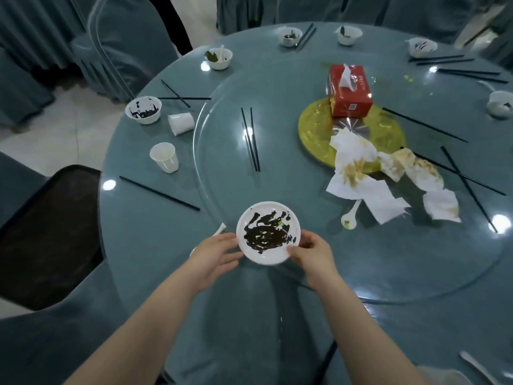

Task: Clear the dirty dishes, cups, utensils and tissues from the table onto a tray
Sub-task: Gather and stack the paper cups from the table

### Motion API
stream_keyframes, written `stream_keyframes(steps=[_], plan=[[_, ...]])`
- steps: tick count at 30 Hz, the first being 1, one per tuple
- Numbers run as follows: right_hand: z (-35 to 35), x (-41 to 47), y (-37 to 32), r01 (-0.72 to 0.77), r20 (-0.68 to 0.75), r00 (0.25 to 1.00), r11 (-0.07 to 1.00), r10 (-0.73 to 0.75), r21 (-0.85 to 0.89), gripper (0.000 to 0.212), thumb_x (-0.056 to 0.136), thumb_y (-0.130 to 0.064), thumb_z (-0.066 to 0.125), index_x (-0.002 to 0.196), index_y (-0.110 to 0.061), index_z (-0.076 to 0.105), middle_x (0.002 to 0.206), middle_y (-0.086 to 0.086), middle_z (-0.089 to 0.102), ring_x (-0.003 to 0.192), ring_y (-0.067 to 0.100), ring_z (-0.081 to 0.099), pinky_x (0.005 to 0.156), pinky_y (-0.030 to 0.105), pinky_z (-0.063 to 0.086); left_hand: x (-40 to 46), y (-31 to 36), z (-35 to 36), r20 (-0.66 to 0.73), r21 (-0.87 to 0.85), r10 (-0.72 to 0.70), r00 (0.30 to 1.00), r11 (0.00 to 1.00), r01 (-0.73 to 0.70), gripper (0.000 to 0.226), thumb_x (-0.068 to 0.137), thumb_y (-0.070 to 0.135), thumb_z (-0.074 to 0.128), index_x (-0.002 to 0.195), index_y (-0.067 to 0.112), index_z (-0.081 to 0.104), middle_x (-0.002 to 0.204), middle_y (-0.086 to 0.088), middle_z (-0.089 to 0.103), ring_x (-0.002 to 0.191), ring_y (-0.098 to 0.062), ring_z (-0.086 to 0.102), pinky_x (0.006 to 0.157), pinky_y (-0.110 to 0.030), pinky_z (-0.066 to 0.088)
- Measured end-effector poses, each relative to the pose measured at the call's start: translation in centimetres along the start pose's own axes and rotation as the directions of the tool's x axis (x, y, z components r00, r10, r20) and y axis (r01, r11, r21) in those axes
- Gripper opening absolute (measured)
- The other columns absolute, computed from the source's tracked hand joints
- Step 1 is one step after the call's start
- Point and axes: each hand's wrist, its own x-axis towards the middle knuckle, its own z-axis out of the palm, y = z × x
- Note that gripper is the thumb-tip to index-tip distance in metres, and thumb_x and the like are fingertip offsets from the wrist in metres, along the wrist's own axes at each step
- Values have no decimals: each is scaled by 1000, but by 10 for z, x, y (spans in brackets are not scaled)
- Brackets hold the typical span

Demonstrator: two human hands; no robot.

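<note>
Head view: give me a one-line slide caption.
Both hands hold a sauce-smeared white plate over the round table, dark tray at left.

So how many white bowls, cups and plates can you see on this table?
bowls: 6
cups: 2
plate: 1
total: 9

A plate (268, 233) sits at the counter's (155, 226) near edge; a tray (52, 232) lies left. Crumpled tissues (358, 173) lie right, tissue box (350, 91) behind them.
</note>
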Motion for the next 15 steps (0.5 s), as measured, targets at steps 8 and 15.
stream_keyframes(steps=[8,15], plan=[[-11,-12,9,46,-134,990,996,-35,77,35,83,2,65,116,-9,64,100,-2,70,96,13,66,95,32,50,-5,1,6,-36,-80,8,999,997,-11,38,91,9,57,128,11,47,109,-9,67,97,-23,64,80,-34,49],[-23,-50,5,48,-88,996,971,-28,234,19,91,-4,57,107,-9,64,95,2,70,90,19,66,84,30,53,-29,-3,-3,16,32,64,998,997,-64,27,97,12,50,123,14,52,103,-6,68,90,-21,64,80,-34,49]])
